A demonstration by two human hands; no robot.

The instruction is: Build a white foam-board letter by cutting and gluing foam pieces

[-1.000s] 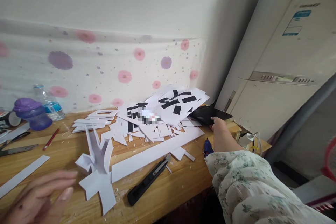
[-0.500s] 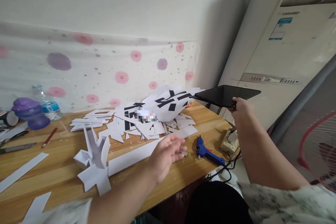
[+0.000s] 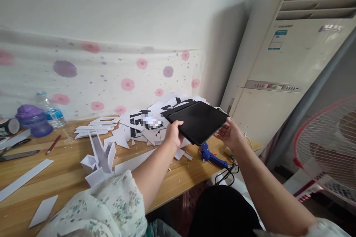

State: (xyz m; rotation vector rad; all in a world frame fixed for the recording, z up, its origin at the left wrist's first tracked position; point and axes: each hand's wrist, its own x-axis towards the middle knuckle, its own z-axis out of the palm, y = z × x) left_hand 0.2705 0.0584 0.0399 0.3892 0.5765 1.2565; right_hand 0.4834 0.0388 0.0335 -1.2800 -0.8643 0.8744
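A black tablet (image 3: 204,120) with a dark cover along its far left side hangs over the table, screen up and dark. My left hand (image 3: 175,133) grips its near left edge, thumb on top. My right hand (image 3: 229,133) is closed on its right corner, fingers underneath. Behind and partly hidden by the tablet lies a heap of white cut sheets (image 3: 148,137), some with black printed strokes. A blue glue gun (image 3: 213,157) rests on the table just below the tablet. To the left stands a folded white board shape (image 3: 101,155) with raised walls.
A wooden table (image 3: 69,177) bears white strips, a red pen (image 3: 52,145), a box cutter (image 3: 20,155), a purple-lidded cup (image 3: 35,120) and a water bottle (image 3: 52,111). Black cables hang over the right edge. A fan (image 3: 328,148) and a tall air conditioner (image 3: 272,66) stand right.
The tablet has come left and nearer, over the paper heap and table. My left hand, open before, has taken hold of its left side. The view has turned slightly right.
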